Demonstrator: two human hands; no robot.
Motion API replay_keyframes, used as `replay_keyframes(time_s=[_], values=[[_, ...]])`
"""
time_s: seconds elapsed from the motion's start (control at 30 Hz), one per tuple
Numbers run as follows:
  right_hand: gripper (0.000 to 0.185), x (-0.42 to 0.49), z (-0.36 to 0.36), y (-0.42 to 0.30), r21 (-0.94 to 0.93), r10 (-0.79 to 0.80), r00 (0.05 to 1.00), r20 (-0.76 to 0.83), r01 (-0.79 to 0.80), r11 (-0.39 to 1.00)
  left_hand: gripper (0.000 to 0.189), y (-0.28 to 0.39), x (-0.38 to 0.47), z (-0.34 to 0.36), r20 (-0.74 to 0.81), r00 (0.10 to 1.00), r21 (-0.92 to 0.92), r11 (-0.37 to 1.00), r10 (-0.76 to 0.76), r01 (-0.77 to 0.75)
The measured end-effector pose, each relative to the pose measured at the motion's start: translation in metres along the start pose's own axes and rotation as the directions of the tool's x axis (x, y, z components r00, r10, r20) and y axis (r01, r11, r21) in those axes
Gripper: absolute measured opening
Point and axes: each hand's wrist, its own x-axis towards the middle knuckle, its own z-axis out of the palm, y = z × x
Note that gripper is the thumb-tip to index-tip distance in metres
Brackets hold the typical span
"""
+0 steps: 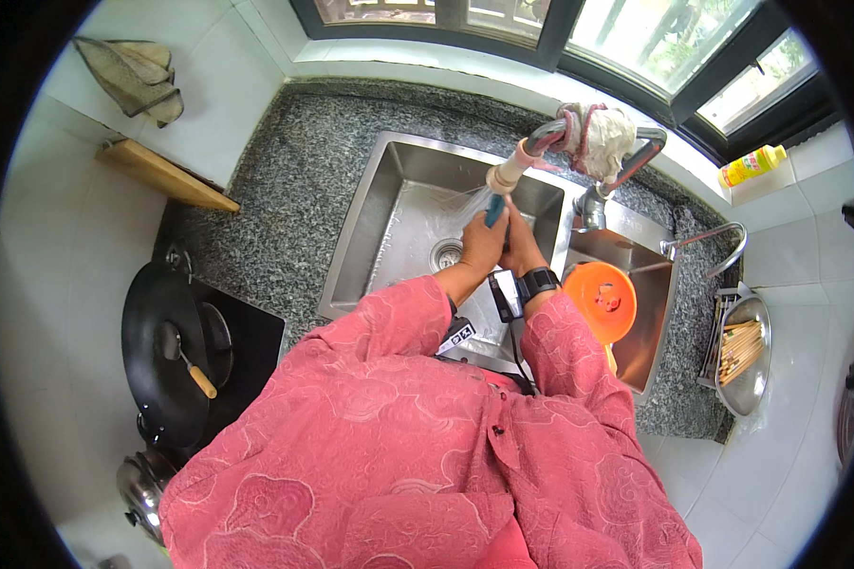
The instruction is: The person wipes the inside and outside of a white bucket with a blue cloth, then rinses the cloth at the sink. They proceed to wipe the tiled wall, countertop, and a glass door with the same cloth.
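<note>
Water sprays from the pale nozzle of the kitchen faucet [507, 171] over the larger steel sink basin [413, 227]. Just below the nozzle, my left hand [482, 242] is closed around a teal object [495, 210], too covered by fingers to identify. My right hand [521, 238] is close against the left one, its fingers near the same object; its grip is partly hidden. A dark band with a device is on my right wrist. The round drain [446, 254] lies left of my hands. Cloth [601, 142] is wrapped around the faucet's bent pipe.
An orange plastic bowl [601, 302] sits in the smaller basin at right. Beyond are a thin curved tap [729, 235] and a metal holder with chopsticks [741, 352]. At left are a black wok [164, 355] and a wooden board [167, 174]. A yellow bottle [752, 166] stands by the window.
</note>
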Motion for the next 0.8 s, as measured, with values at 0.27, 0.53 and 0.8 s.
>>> replay_keyframes(time_s=[0.27,0.53,0.8], values=[[0.043,0.000,0.004,0.007,0.140,-0.163,0.984,0.067,0.153,0.978,0.027,0.002,0.058,-0.012,-0.069,0.886,0.447,0.808,0.460,-0.385],[0.046,0.011,0.012,-0.011,0.099,-0.164,0.980,0.114,0.153,0.983,0.031,-0.003,0.027,0.012,-0.110,0.829,0.181,0.831,0.548,-0.526],[0.045,0.004,0.003,-0.009,0.106,-0.153,0.967,0.204,0.134,0.985,0.034,-0.023,0.041,-0.012,0.009,0.890,0.378,0.823,0.455,-0.424]])
